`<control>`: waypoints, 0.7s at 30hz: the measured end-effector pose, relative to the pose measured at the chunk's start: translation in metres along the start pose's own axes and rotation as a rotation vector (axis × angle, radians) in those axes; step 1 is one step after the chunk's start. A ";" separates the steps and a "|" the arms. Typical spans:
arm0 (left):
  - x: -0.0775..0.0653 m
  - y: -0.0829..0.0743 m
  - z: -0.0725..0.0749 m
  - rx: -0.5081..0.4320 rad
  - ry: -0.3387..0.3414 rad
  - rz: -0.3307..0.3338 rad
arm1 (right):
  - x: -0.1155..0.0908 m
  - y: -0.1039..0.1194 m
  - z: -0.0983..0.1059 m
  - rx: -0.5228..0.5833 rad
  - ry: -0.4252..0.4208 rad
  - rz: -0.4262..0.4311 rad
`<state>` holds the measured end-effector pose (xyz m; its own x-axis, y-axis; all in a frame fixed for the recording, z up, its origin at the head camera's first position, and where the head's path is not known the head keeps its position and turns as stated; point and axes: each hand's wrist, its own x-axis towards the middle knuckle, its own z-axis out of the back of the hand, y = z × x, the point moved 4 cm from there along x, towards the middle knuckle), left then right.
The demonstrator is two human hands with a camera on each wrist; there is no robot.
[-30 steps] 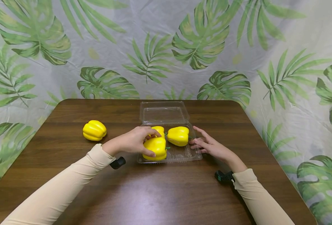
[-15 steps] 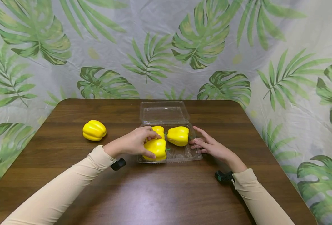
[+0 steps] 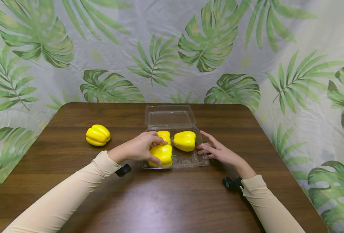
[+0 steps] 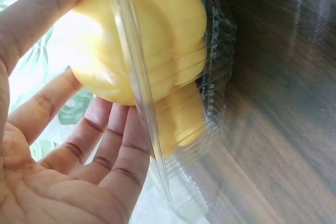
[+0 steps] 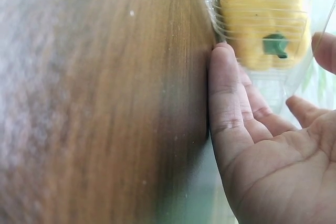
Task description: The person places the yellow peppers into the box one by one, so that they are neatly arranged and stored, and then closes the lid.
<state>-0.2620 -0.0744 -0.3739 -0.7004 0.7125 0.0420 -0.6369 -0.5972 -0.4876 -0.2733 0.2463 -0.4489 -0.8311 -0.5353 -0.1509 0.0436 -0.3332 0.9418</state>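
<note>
My left hand [image 3: 138,147] holds a yellow bell pepper [image 3: 161,155], thumb on its near side and fingers over its far side. The pepper lies at the front left of a clear plastic clamshell container [image 3: 189,165]; the left wrist view shows it behind the container's rim [image 4: 134,61]. Just behind it, partly hidden by the hand, sits a second yellow pepper [image 3: 164,135]. A third pepper [image 3: 184,141] lies at the back right, its green stem [image 5: 275,44] towards my right hand [image 3: 221,153]. The right hand's fingers are nearly straight and touch the container's right side.
Another yellow pepper [image 3: 97,135] lies on the brown wooden table [image 3: 172,200], left of the container. The container's lid [image 3: 170,116] is folded back towards the far table edge. A leaf-patterned cloth [image 3: 160,48] hangs behind the table.
The pepper under my left hand has settled very slightly lower in the container, and the hand has shifted a touch to the right. My right hand has stayed still.
</note>
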 end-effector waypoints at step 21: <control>-0.002 0.003 0.001 -0.020 0.017 -0.004 | -0.001 0.000 0.001 -0.010 0.006 0.008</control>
<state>-0.2632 -0.0778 -0.3744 -0.6925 0.7208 0.0292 -0.6327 -0.5875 -0.5045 -0.2723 0.2474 -0.4481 -0.8271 -0.5429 -0.1455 0.0554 -0.3364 0.9401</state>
